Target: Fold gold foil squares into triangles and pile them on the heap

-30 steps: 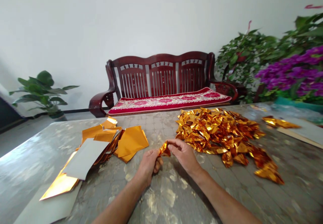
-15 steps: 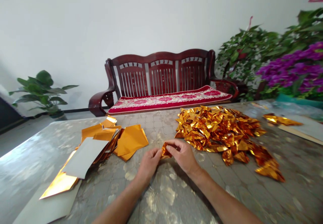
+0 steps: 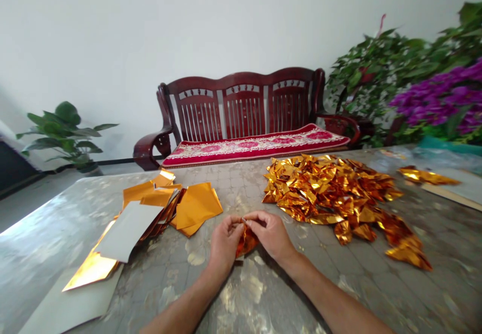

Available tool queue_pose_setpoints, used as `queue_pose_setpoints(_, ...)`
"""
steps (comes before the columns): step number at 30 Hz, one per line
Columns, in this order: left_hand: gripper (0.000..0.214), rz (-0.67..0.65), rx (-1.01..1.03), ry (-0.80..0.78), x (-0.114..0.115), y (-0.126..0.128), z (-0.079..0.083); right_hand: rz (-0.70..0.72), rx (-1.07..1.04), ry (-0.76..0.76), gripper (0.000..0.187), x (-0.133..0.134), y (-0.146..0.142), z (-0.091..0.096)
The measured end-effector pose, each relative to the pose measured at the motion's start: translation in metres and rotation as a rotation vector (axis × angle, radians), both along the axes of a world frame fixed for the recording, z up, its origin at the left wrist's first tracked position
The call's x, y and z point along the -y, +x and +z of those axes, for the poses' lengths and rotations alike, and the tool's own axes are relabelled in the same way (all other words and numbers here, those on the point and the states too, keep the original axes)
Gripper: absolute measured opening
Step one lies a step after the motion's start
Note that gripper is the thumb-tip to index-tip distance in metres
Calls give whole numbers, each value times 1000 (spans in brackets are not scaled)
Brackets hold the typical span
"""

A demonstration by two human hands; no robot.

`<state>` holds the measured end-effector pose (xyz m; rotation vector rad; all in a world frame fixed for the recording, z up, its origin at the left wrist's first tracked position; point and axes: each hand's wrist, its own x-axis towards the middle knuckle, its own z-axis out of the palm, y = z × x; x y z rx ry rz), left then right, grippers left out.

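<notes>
My left hand (image 3: 224, 243) and my right hand (image 3: 269, 233) meet over the table (image 3: 263, 299), both pinching one small folded piece of gold foil paper (image 3: 246, 241). The foil sits between the two hands, held at its top by the fingertips, and is partly hidden by them. To the right lies a big heap of folded gold foil pieces (image 3: 339, 193). To the left lies a spread stack of flat gold foil sheets (image 3: 165, 208), some turned white side up.
A dark red wooden bench (image 3: 244, 118) with a red cushion stands behind the table. A potted green plant (image 3: 64, 133) is at the far left, and leafy plants with purple flowers (image 3: 440, 98) at the right. More foil and card (image 3: 444, 181) lie at the table's right edge.
My hands have drawn a little closer to me and lower, and the foil piece has turned down between them. The view has tilted slightly.
</notes>
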<state>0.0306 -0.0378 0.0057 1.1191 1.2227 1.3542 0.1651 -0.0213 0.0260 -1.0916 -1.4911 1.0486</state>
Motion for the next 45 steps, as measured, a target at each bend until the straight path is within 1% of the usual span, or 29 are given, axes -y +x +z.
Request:
queue_pose_setpoints(3,27,-24,85,-17,-2,-3,0,-14,-60,-43,21,-2,2,-2)
queue_pose_setpoints(7,26,-48,78,-16,-4,-6,1,4,-137,-117,23,-2,5,0)
queue_pose_setpoints(13,24,-62,31,4,-4,-7,-1,69,-151,-116,21,1,5,6)
queue_pose_setpoints(23,17,-10,-64,52,-1,-7,1,98,-108,-93,16,0,9,8)
queue_pose_setpoints(27,17,6,-119,86,-2,-10,-2,139,-45,-84,15,-1,10,8)
queue_pose_setpoints(31,18,-2,-185,104,-2,-12,-1,118,82,2,12,0,11,8)
queue_pose_setpoints(35,18,2,-271,114,0,-12,6,35,251,142,11,2,10,8)
queue_pose_setpoints(38,19,23,-388,129,2,-11,14,-7,366,219,12,4,11,8)
queue_pose_setpoints(41,17,18,-493,159,2,-12,19,-13,466,274,11,4,13,8)
queue_pose_setpoints(45,14,-1,-570,192,1,-14,19,-10,566,312,9,6,16,10)
